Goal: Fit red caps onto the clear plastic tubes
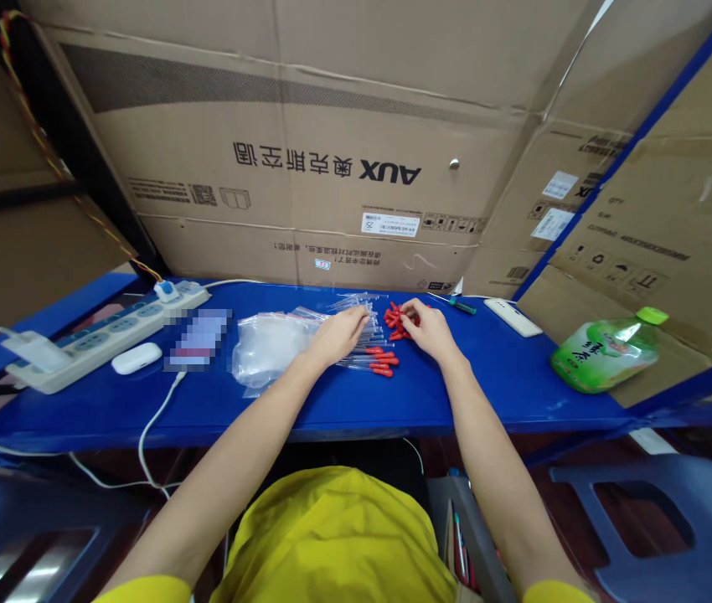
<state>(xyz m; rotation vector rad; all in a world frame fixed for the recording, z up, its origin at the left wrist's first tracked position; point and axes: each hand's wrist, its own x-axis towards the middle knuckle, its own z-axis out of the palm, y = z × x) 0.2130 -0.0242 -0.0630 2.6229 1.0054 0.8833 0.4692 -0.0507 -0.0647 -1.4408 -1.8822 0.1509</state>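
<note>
The left hand (344, 331) is bent over a loose heap of thin, clear, stick-like tubes (377, 335) at the middle of the glossy blue tabletop (343, 412), its fingertips drawn together at the heap; whether it grips a tube, I can't make out. The right hand (430, 328) is curled, thumb and fingers close together, over a pile of small, bright red, elongated caps (394, 319) just beside the tubes; whether one is pinched there is too small to judge. Nearer the body lie several clear tubes with red ends (384, 362), right against the bare ones. The likeliest trouble is mixing: with the groups so close, a sweep of the left wrist could push capped pieces back among the bare tubes. The tubes cross at uneven angles, so drawing one out might drag neighbours along or scatter them. Smooth and slender as they look, they could also roll on the slick surface, perhaps towards the near edge. The left forearm passes close to the clear, flat plastic bags (271, 343), so a sleeveless brush could shift them. Beyond the right hand, the slim green-handled screwdriver (464, 307) could get nudged if it reaches farther.
</note>
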